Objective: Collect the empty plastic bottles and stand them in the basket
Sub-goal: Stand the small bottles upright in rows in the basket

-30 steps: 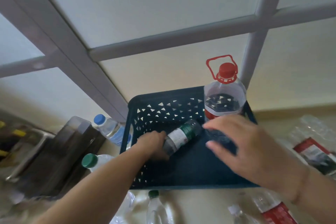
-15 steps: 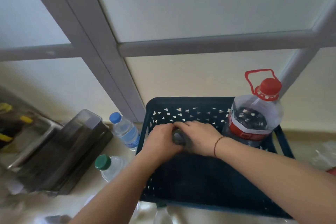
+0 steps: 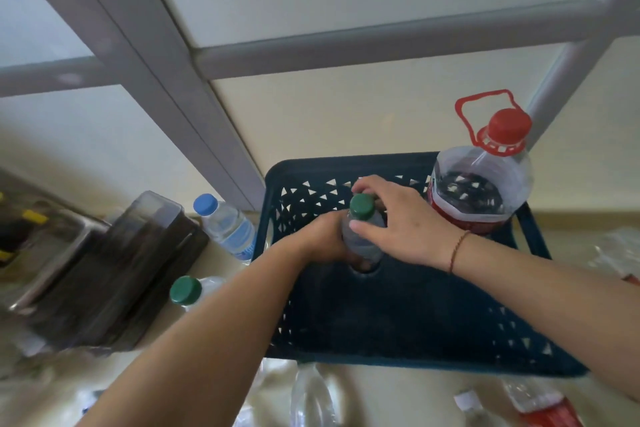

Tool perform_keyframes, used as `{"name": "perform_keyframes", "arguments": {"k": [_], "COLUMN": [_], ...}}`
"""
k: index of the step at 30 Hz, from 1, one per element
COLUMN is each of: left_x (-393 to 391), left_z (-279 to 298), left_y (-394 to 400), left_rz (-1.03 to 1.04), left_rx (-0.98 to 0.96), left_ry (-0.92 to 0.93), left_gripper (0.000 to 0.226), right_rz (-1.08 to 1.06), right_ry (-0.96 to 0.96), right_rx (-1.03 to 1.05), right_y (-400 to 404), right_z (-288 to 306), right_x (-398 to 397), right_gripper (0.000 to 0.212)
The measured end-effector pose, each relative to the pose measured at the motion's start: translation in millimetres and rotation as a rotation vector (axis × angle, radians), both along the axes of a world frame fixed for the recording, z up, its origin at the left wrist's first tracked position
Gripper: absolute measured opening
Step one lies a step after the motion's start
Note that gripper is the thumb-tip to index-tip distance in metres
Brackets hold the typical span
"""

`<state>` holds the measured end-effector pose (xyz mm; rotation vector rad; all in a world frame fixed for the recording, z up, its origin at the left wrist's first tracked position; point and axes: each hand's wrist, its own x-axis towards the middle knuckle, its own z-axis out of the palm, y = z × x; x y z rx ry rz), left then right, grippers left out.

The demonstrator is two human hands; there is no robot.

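Both hands, left (image 3: 320,236) and right (image 3: 398,222), clasped around a small clear green-capped plastic bottle (image 3: 362,230) held upright over the floor of the dark blue perforated plastic basket (image 3: 398,322); probably light, thin-walled and crushable, best gripped mid-body.

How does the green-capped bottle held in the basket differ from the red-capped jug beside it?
The green-capped bottle is slim, while the red-capped jug is far wider. The jug has a red carry handle; the bottle has none. The left hand and right hand both grip the bottle, whereas the jug stands untouched. Both are upright inside the basket.
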<state>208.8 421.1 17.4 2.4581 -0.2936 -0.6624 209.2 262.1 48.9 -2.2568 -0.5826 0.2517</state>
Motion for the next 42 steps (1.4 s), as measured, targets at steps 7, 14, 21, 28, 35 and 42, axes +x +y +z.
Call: {"name": "perform_keyframes", "arguments": {"k": [7, 14, 21, 28, 35, 42], "left_x": [-19.1, -59.1, -76.0, -87.8, -104.4, -115.7], "left_z": [38.4, 90.5, 97.8, 91.3, 79.3, 80.0], "left_y": [26.4, 69.1, 78.4, 76.7, 69.8, 70.6], "left_rz": [-0.163, -0.159, -0.115, 0.042, 0.08, 0.108], "left_rx": [0.212, 0.421, 0.275, 0.163, 0.155, 0.144], "left_ry": [0.187, 0.305, 0.33, 0.087, -0.055, -0.086], "left_gripper": [0.034, 0.132, 0.131, 0.107, 0.095, 0.093], "right_rz": [0.222, 0.406, 0.382, 0.309, 0.413, 0.419], "right_ry": [0.012, 0.108, 0.124, 0.152, 0.218, 0.217], "right_rx": [0.02, 0.083, 0.109, 0.034, -0.117, -0.136], "right_y": [16.9, 64.0, 66.7, 62.9, 62.8, 64.3], "right_z": [3.8, 2.8, -2.2, -8.7, -11.3, -3.0], "right_x": [-28.3, -62.8, -71.2, -74.7, -79.0, -74.9], "right_gripper": [0.026, 0.042, 0.042, 0.048, 0.063, 0.064]}}
